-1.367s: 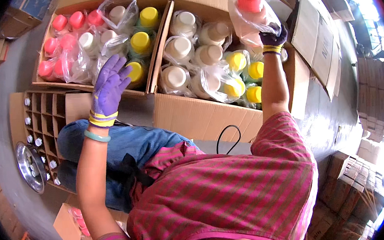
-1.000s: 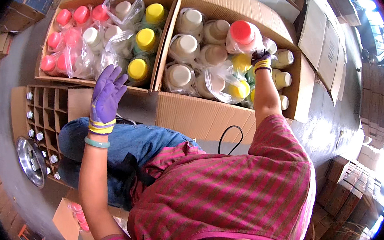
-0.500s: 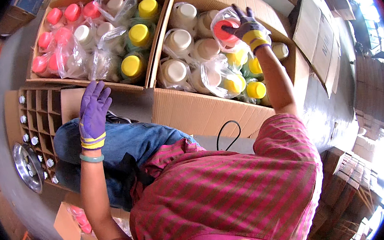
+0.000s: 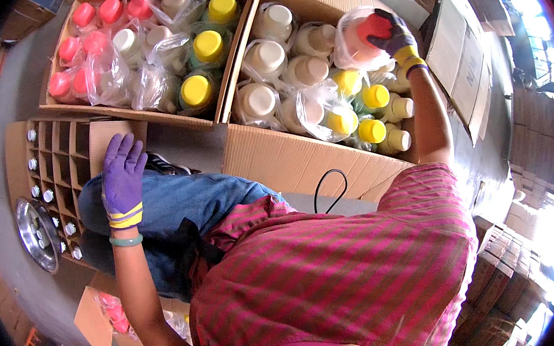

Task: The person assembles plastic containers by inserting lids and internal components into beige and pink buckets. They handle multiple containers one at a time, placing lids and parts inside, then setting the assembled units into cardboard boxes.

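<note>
My right hand [image 4: 399, 38], in a purple and yellow glove, is closed on a bagged bottle [image 4: 353, 46] with a red cap, its fingers on the cap. The bottle is tilted, its clear bag bulging over the far right part of the open cardboard box [image 4: 302, 161]. Below it, cream-capped bottles [image 4: 263, 57] and yellow-capped bottles [image 4: 372, 130] stand in that box, several in clear plastic. Over my knee, my gloved left hand [image 4: 122, 176] is held up with fingers extended, touching no bottle.
Another open box [image 4: 173, 116] on the left holds bagged bottles with red, cream and yellow caps. Beside my knee is a divided carton [image 4: 59, 156] with small white-capped bottles, next to a round metal bowl [image 4: 32, 237]. A smaller box [image 4: 92, 324] with red-capped items sits lower left.
My right hand has moved to the right and closed on the red-capped bottle, which has shifted right and tilted. My left hand has dropped slightly toward me and left.
</note>
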